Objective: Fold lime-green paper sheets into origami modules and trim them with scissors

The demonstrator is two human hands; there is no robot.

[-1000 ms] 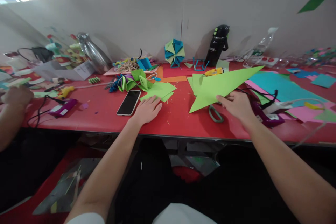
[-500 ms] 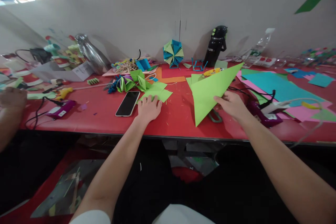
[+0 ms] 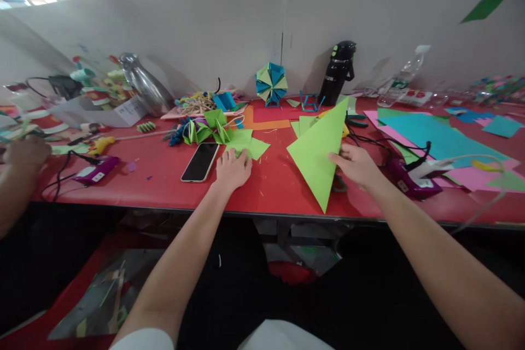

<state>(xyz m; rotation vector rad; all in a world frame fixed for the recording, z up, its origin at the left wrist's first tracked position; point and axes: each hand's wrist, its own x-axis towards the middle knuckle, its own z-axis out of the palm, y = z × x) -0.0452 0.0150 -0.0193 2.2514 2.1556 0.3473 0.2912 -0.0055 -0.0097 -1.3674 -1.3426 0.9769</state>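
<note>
My right hand (image 3: pixel 356 164) pinches a folded light-green sheet of paper (image 3: pixel 319 158) by its right edge, thumb in front. The sheet stands tilted above the red table, one corner pointing down. Partly behind it are the handles of scissors (image 3: pixel 339 183). On the table, my left hand (image 3: pixel 233 169) rests with its fingers apart on light-green paper pieces (image 3: pixel 257 147), some of them hidden under the fingertips. Left of this hand lies a phone (image 3: pixel 200 162). Folded green paper shapes (image 3: pixel 215 126) lie behind the phone.
A blue-and-green paper ball (image 3: pixel 271 85) and a black bottle (image 3: pixel 337 72) stand by the partition. Coloured sheets (image 3: pixel 435 134) and a purple power strip (image 3: pixel 410 179) with cables are on the right. At far left, another person's hand (image 3: pixel 28 152) is over the table.
The green sheet in my right hand has swung left and turned, its lower corner now nearer the table's front edge. Green pieces have shifted slightly at my left hand, which stays nearly in place.
</note>
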